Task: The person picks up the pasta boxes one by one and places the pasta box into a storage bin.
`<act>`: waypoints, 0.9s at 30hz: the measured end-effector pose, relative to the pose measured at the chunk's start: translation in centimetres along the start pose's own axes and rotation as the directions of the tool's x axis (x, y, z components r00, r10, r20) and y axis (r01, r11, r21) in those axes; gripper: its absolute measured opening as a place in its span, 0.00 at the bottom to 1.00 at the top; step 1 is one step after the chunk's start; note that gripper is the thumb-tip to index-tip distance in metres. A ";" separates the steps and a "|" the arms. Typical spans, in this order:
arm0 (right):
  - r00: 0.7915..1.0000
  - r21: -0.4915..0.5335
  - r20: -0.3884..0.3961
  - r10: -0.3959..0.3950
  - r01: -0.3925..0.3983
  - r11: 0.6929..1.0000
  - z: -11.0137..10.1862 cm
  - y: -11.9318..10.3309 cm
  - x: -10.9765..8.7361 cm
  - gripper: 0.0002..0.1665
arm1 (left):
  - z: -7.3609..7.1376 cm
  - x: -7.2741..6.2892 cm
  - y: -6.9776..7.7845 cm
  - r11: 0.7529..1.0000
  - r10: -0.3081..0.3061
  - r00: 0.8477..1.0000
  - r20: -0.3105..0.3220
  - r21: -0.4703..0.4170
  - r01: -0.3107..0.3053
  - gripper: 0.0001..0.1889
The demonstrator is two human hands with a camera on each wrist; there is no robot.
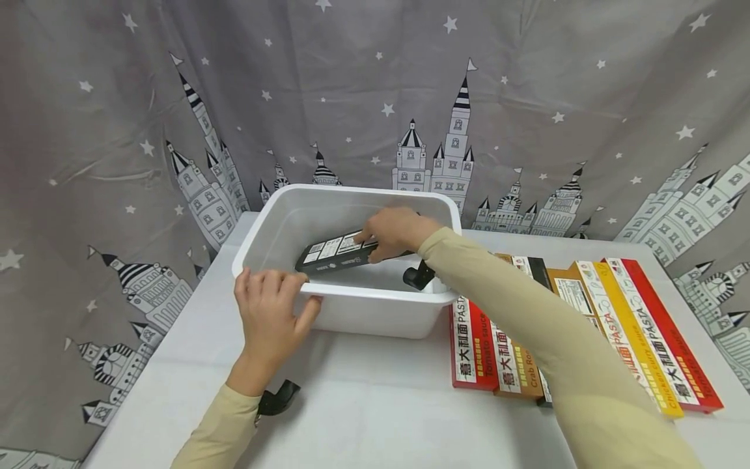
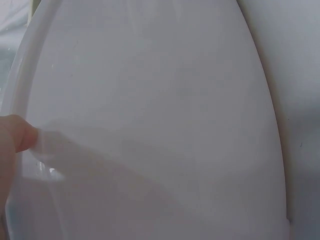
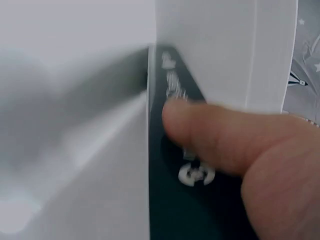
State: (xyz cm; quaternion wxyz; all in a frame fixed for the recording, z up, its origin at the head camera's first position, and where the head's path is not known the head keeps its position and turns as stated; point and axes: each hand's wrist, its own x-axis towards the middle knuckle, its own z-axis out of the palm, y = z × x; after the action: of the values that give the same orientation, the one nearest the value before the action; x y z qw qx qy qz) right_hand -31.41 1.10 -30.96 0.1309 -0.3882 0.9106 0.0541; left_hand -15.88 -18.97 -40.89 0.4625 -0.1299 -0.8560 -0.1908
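Note:
A white plastic bin [image 1: 363,312] stands on the table, its opening facing up. Inside it lies a black pasta box [image 1: 334,262] with white label panels on its upper face. My right hand [image 1: 394,231] reaches into the bin and grips this box; in the right wrist view the thumb [image 3: 210,132] presses on its dark printed side. With fingers over the near left rim and thumb outside, my left hand [image 1: 271,312] holds the bin. The left wrist view shows the thumb tip [image 2: 22,132] against the bin's outer wall [image 2: 160,110].
Right of the bin, several pasta boxes lie in a row, among them a red box [image 1: 674,326], a yellow box [image 1: 635,326] and another red box [image 1: 471,352] partly under my right sleeve [image 1: 527,319]. A grey castle-print curtain [image 1: 363,85] hangs behind the white table [image 1: 375,404].

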 end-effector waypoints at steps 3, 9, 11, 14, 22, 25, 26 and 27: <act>1.000 0.026 0.013 0.013 -0.013 1.000 0.2 0.2 0.1 0.34 | 0.1 0.0 0.1 1.000 0.006 1.000 0.004 0.001 -0.006 0.18; 0.999 0.076 0.014 0.040 -0.041 0.996 0.5 0.6 0.1 0.34 | 0.2 0.1 0.2 1.000 0.014 1.000 0.000 0.004 -0.014 0.17; 0.999 0.092 0.010 0.049 -0.050 0.995 0.6 0.6 0.1 0.34 | 0.2 0.1 0.2 1.000 0.012 1.000 0.003 0.004 -0.012 0.17; 0.998 0.105 0.004 0.063 -0.063 0.992 0.7 0.7 0.2 0.35 | 0.1 0.1 0.3 1.000 0.008 1.000 0.007 0.006 -0.008 0.18; 0.998 0.141 0.006 0.070 -0.070 0.987 1.0 0.7 0.5 0.37 | -0.1 0.0 0.1 1.000 0.004 1.000 0.006 0.003 -0.004 0.18; 0.997 0.154 0.018 0.077 -0.079 0.985 1.1 0.8 0.7 0.38 | -0.1 -0.1 0.1 1.000 0.003 1.000 0.005 0.002 -0.003 0.18; 0.997 0.155 0.019 0.079 -0.081 0.985 1.1 0.9 0.7 0.38 | -0.1 0.0 0.1 1.000 0.003 1.000 0.004 0.001 -0.003 0.18; 0.996 0.159 0.020 0.082 -0.085 0.984 1.1 0.9 0.7 0.38 | -0.1 0.0 0.1 1.000 0.004 1.000 0.004 -0.001 -0.004 0.18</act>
State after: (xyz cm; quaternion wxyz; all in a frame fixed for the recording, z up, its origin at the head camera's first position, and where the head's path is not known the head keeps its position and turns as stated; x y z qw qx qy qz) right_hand -32.33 1.50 -32.24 0.1654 -0.3376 0.9266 -0.0109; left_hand -15.78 -18.92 -40.85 0.4612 -0.1319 -0.8566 -0.1900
